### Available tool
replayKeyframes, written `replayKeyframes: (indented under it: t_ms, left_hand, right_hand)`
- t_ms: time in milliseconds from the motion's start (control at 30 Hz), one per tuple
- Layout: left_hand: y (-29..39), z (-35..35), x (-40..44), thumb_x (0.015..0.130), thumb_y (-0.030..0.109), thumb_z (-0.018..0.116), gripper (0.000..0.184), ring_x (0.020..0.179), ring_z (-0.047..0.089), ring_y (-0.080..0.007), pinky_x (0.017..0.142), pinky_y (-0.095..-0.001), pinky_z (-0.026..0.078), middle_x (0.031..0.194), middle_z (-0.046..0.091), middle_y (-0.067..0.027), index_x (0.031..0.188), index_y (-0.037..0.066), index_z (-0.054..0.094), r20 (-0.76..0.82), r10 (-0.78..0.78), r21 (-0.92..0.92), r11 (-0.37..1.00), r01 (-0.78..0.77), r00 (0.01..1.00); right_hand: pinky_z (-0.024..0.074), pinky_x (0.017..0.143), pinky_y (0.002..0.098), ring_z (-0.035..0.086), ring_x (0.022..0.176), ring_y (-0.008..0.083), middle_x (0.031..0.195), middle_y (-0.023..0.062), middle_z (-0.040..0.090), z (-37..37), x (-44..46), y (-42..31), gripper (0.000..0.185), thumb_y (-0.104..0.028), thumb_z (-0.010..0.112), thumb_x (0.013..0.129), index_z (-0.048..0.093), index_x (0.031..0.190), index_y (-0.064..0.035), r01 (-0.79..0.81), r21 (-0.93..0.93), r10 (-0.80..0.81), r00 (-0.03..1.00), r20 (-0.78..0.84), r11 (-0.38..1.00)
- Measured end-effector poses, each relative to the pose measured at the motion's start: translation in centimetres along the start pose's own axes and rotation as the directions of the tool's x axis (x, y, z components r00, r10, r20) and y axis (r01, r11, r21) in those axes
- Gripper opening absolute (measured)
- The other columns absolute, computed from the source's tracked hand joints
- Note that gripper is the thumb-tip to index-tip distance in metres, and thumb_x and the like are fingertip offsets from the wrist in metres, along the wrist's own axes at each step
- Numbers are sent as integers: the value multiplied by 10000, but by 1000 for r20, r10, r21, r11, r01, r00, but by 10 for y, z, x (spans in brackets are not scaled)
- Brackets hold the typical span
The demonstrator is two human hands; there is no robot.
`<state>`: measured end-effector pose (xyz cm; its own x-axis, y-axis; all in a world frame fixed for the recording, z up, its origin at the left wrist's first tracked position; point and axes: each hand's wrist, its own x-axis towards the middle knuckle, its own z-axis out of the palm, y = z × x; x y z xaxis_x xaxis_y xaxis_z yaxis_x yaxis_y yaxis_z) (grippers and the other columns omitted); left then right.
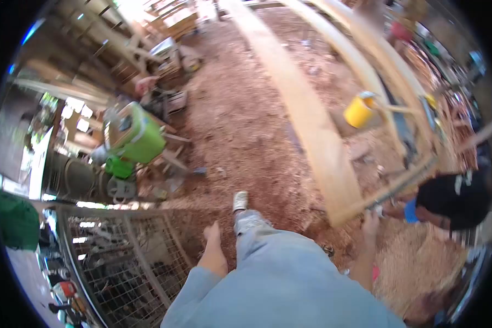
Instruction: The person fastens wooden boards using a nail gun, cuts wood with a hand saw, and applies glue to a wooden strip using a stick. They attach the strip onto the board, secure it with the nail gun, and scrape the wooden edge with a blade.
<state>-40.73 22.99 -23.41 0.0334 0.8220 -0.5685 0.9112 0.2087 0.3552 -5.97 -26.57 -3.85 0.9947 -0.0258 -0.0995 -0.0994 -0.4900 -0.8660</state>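
My left hand point(212, 232) hangs at my side, left of my leg, touching nothing that I can see; its fingers are blurred. On the right, my right hand point(371, 221) is near the lower end of a long wooden plank point(306, 109) and a crosspiece point(399, 185). Whether it touches the wood is unclear, and its fingers are too smeared to read. One white shoe point(240, 200) shows ahead of my body on the reddish ground.
A person in a black cap point(455, 200) is close on the right. Further boards run beside a yellow container point(359, 110). At left are a green bin point(138, 136) and a wire mesh frame point(126, 257). Wood shavings cover the ground point(229, 120).
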Motion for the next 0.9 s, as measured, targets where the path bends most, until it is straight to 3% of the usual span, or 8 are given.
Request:
replayKeyframes:
  t_ms: [67, 200, 333, 367, 467, 533, 600, 900]
  left_hand:
    - [109, -74, -12, 852, 377, 650, 506, 1001, 677, -372, 861, -431, 526, 1081, 696, -273, 1043, -89, 691, 92, -25, -402, 914, 60, 995]
    - [170, -139, 140, 810, 339, 730, 366, 570, 548, -175, 563, -398, 464, 675, 626, -73, 774, -21, 678, -76, 258, -473, 841, -263, 963]
    - [274, -273, 164, 884, 436, 632, 393, 780, 726, -293, 686, -387, 553, 885, 761, -107, 859, 69, 768, -340, 251, 19, 965, -261, 906]
    - [258, -279, 251, 886, 481, 634, 406, 887, 741, -286, 719, -386, 578, 948, 761, -85, 910, 97, 762, -245, 519, 745, 641, -183, 819]
    - [254, -332, 365, 948, 346, 577, 271, 782, 747, -259, 609, -399, 585, 880, 752, -58, 890, 126, 724, -277, 805, 914, 389, -115, 525]
    - [271, -359, 410, 949, 275, 563, 189, 687, 725, -232, 564, -398, 569, 883, 739, -55, 976, 128, 680, -472, 604, 691, 706, -157, 642]
    - [290, -379, 407, 944, 289, 567, 200, 690, 724, -230, 565, -399, 568, 881, 737, -55, 979, 125, 675, -560, 527, 629, 773, -86, 639]
    - [346, -357, 378, 926, 355, 584, 262, 701, 718, -220, 568, -400, 564, 870, 726, -55, 997, 113, 657, -597, 558, 653, 755, -54, 577]
  right_hand:
    - [473, 611, 330, 577, 781, 151, 948, 17, 628, 17, -10, -17, 313, -279, 528, 1004, 598, 1240, -85, -394, 241, 410, 912, -20, 887]
    - [472, 574, 327, 602, 776, 170, 985, 33, 637, 52, -11, -29, 363, -341, 452, 1039, 625, 1232, -86, -382, 377, 460, 877, -140, 844]
    - [488, 869, 408, 632, 1022, 293, 1140, 151, 656, 49, -39, -1, 394, -300, 449, 1010, 634, 1248, -46, -312, 29, 313, 937, -158, 950]
    - [470, 908, 422, 627, 1037, 319, 1146, 181, 652, 53, -55, 9, 397, -297, 461, 995, 629, 1246, -39, -251, -117, 222, 950, -218, 961]
    - [461, 947, 457, 625, 1065, 362, 1162, 229, 648, 71, -112, -24, 403, -293, 511, 960, 629, 1229, -18, -465, -405, 269, 850, -453, 787]
    - [488, 906, 464, 632, 1061, 353, 1167, 218, 651, 84, -149, -62, 401, -296, 535, 955, 640, 1216, -10, -697, -397, 396, 687, -610, 597]
    - [526, 807, 494, 609, 1023, 336, 1173, 196, 607, 94, -191, -19, 419, -281, 646, 920, 619, 1229, 1, -885, 88, 886, 443, -139, 456]
    - [494, 505, 409, 603, 669, 259, 847, 151, 638, 109, -264, -73, 383, -346, 638, 913, 675, 1091, -9, -939, -87, 937, 338, -83, 332]
